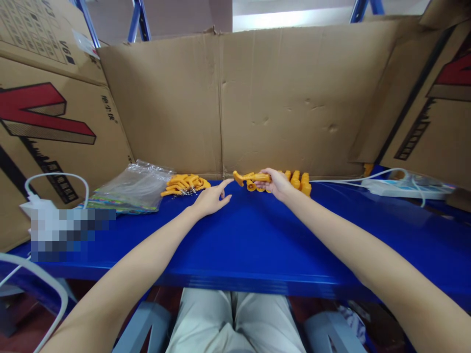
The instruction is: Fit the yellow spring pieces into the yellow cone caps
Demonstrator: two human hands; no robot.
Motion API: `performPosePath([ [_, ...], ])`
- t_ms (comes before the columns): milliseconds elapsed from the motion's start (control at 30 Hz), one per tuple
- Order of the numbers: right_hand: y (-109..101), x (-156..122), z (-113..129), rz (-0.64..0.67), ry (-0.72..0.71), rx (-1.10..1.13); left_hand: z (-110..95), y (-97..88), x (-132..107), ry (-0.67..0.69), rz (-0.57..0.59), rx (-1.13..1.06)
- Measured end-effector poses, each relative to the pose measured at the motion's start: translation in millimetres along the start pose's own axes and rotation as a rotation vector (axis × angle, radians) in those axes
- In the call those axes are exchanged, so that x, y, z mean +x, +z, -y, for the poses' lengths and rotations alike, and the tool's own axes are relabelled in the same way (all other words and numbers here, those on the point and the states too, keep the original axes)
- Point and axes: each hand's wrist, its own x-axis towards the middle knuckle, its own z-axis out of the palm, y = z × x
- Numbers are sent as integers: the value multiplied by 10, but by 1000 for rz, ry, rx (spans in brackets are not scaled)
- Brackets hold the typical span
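Observation:
My right hand is closed around a long orange plastic part held just above the blue shelf, its end pointing left. Behind that hand stands a cluster of short orange pieces against the cardboard wall. My left hand rests on the shelf with fingers apart and the index finger stretched toward the held part, holding nothing. To its left lies a small heap of curved orange parts.
A clear plastic bag lies at the left beside the heap. A white power strip with cables sits at the right. A white charger and cable are at far left. Cardboard walls enclose the back and sides.

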Motion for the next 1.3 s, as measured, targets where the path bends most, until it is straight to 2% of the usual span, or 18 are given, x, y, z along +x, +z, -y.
performPosePath([
  [167,130,206,-77,-11,-280,-214,86,61,17,18,20,-45],
  [333,318,382,-287,-38,-741,-766,76,84,14,25,38,-53],
  [433,378,446,-437,34,-879,-1069,66,88,10,35,31,-58],
  [567,370,456,-576,144,-826,-1453,63,96,12,30,43,-63],
  [700,328,406,-593,142,-761,-1656,54,98,15,17,54,-77],
  [1133,331,356,-635,41,-710,-1729,41,79,16,-3,64,-92],
  [1300,353,337,-622,45,-708,-1739,38,77,19,2,64,-90],
])
